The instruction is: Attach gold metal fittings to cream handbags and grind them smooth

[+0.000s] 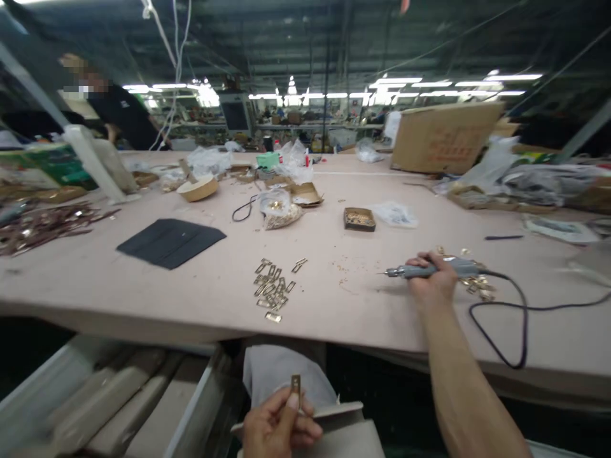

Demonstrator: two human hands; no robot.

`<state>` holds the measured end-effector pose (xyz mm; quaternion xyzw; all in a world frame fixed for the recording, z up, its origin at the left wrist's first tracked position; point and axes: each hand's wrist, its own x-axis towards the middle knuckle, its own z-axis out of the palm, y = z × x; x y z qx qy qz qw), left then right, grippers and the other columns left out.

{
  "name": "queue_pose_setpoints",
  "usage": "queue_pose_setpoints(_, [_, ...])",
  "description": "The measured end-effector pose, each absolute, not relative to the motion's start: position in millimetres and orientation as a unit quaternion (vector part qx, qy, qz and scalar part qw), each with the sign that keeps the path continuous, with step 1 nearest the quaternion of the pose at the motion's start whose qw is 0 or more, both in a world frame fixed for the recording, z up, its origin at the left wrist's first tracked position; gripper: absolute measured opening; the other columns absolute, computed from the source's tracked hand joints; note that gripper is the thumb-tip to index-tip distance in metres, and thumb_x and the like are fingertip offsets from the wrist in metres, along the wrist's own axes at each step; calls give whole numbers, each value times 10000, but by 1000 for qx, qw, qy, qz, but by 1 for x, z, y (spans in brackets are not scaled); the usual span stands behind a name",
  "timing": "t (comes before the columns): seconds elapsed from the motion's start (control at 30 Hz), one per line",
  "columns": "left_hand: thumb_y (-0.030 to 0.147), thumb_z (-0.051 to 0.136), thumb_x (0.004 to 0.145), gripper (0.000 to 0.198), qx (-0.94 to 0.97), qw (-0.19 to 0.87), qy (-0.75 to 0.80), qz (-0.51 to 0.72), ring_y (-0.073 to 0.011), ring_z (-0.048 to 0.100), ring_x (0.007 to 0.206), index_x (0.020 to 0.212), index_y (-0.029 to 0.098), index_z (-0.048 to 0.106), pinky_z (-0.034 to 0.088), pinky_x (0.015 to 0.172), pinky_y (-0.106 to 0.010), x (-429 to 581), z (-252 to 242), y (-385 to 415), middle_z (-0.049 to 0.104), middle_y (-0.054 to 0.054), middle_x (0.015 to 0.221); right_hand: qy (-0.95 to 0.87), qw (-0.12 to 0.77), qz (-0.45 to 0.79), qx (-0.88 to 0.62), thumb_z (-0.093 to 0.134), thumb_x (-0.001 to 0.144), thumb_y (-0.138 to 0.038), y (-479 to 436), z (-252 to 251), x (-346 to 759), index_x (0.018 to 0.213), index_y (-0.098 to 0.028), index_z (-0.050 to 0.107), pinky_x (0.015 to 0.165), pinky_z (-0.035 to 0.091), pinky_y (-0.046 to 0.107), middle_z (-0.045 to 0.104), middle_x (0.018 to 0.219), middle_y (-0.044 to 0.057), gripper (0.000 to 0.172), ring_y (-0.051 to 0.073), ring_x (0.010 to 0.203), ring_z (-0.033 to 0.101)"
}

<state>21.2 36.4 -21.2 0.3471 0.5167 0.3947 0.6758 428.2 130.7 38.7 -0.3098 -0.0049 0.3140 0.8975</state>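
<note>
Low in front of my lap, my left hand (281, 423) pinches a small gold-coloured metal plate (296, 384) between thumb and fingers. Beneath that hand lies a light beige piece (341, 429), partly covered. Over the right of the table, my right hand (433, 280) grips a grey electric screwdriver (413, 271), its thin bit pointing left. A dark cord (525, 318) loops from the tool's back end. Several rectangular metal frames (272, 286) lie in a loose pile at the table's middle. Behind my right hand sits a heap of gold metal pieces (481, 289).
A small box of tiny parts (359, 219) stands beyond the screwdriver. Further left are a bag of parts (281, 216), a black sheet (172, 243) and a tape roll (198, 189). A cardboard box (443, 138) stands at the back right. A person (126, 117) is at the far left.
</note>
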Motion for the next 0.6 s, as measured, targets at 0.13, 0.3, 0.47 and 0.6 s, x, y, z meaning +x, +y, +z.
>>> queue_pose_setpoints(0.13, [565,738,857,481,396,673,493,384,-197,723,503,775,91,737,553,482,-208,28,-4,32,746,-118,595,-78,886,359,-284,577,851,-41,96,68,373,718,-159,590,528,429,273,600,739,15,178,53,513,498])
queue_pose_setpoints(0.3, [504,684,870,428,374,671,514,382,-183,686,429,754,93,704,515,428,-201,28,-2,28,717,-108,532,-160,846,386,-331,677,737,-110,60,93,274,715,-145,606,514,432,260,539,774,28,82,59,530,435])
queue_pose_setpoints(0.47, [506,665,869,430,380,671,516,372,-169,653,387,744,96,693,481,399,-191,26,-2,22,690,-103,489,-250,805,393,-367,734,801,-171,45,88,203,788,-163,642,549,430,264,579,814,21,93,77,536,449])
queue_pose_setpoints(0.6, [520,665,865,440,379,665,520,379,-177,658,389,737,99,685,479,390,-194,26,-3,19,680,-99,481,-290,792,393,-366,725,820,-163,41,81,179,806,-174,650,562,414,274,601,808,13,76,83,519,478])
